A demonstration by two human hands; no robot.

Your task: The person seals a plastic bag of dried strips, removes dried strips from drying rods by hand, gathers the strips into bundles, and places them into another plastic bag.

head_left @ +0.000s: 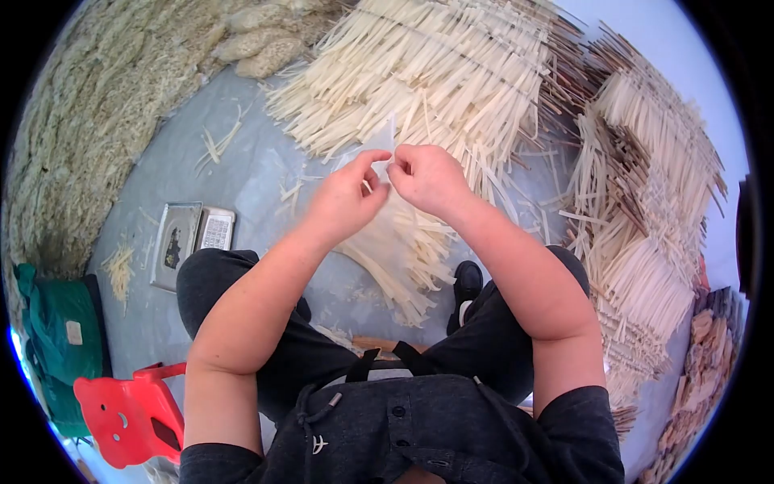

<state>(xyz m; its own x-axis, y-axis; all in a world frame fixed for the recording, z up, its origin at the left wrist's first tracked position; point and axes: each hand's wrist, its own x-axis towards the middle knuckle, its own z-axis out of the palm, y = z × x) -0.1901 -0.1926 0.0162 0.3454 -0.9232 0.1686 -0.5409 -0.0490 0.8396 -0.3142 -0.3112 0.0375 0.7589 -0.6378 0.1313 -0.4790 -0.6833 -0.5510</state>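
Both my hands are raised in front of me, pinching the edge of a thin, clear plastic bag (390,211). My left hand (352,198) has its thumb and fingers curled at the bag's left side. Close beside it, my right hand (429,179) is closed on the bag's edge, its fingertips partly hidden. The film hangs below my hands, and a corner points up between them. Beneath it on the floor lies a fanned bundle of pale, flat dried strips (409,300), partly seen through the plastic.
A large pile of pale strips (419,73) lies ahead, with more stacked bundles (645,161) at right. A shaggy beige heap (97,105) fills the left. A digital scale (216,231) sits by my left knee, near a red chair (125,419) and a green bag (60,323).
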